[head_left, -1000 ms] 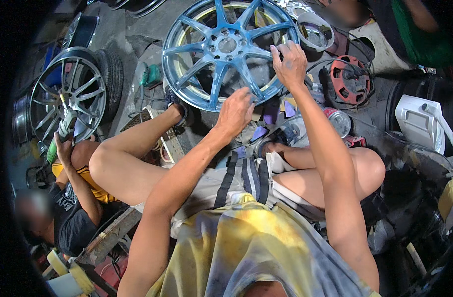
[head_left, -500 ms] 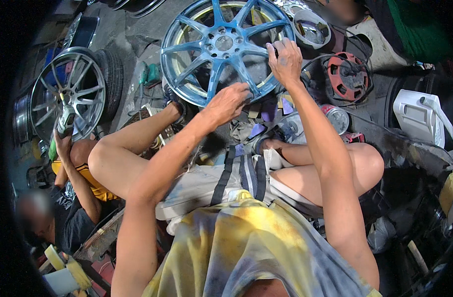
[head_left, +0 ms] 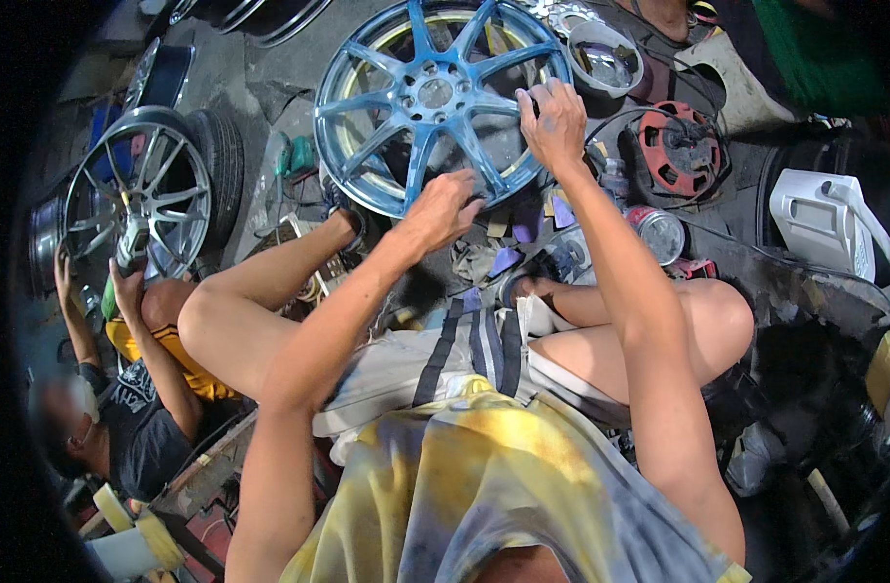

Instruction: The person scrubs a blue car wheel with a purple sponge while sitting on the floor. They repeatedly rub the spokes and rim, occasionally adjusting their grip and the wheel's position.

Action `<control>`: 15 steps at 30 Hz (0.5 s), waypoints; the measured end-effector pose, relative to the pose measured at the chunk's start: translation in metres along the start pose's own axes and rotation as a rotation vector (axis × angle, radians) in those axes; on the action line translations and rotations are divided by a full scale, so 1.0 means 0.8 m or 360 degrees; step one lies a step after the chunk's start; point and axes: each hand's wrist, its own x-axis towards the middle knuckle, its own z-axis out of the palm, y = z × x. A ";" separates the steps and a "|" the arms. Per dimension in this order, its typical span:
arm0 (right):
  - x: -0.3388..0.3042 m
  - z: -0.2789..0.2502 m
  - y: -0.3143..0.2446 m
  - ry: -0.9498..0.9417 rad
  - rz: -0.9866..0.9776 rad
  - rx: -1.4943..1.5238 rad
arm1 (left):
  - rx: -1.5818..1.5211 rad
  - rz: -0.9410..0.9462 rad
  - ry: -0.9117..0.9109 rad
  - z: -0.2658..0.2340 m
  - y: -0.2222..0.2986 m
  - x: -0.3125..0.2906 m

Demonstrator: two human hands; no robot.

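A blue multi-spoke car wheel rim (head_left: 367,100) lies face up in front of me, its paint patchy and pale in places. At its right edge, my right hand (head_left: 554,124) is closed over the outer lip, with the fingers bent. My left hand (head_left: 443,208) is at the near edge of the rim, fingers curved and thumb spread away from them. No tool shows in either hand, though the undersides of both are hidden. Below the rim, between my feet, are scattered purple pads (head_left: 504,260) and a grey rag (head_left: 472,258).
At left a co-worker holds a power tool (head_left: 131,238) against a silver wheel rim (head_left: 163,201), beside a tyre (head_left: 228,165). A white bucket (head_left: 608,83), red cable reel (head_left: 649,151), tin can (head_left: 663,236) and white plastic case (head_left: 822,222) stand to the right. A green power tool (head_left: 282,153) lies left of the blue rim.
My left fingers have drawn back slightly to the left, and the thumb now stands apart. My right hand stays at the rim's edge. The co-worker's second hand now shows at the silver rim.
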 end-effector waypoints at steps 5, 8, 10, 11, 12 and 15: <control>-0.002 0.002 0.002 -0.0072 0.0058 0.0040 | -0.0091 0.0170 0.0572 0.036 0.017 -0.009; -0.005 0.001 0.002 -0.0027 0.0028 0.0027 | 0.0232 0.0222 0.0534 0.044 0.018 -0.026; -0.005 0.002 0.002 -0.0003 0.0010 0.0013 | 0.0301 0.0258 0.0468 0.045 0.017 -0.032; -0.005 0.002 0.003 -0.0008 0.0018 0.0004 | 0.0283 0.0252 0.0480 0.046 0.016 -0.030; -0.004 0.003 0.002 -0.0016 0.0025 0.0008 | 0.0264 0.0246 0.0479 0.048 0.016 -0.030; -0.004 0.004 0.002 0.0035 0.0009 0.0062 | 0.0225 0.0236 0.0553 0.057 0.017 -0.021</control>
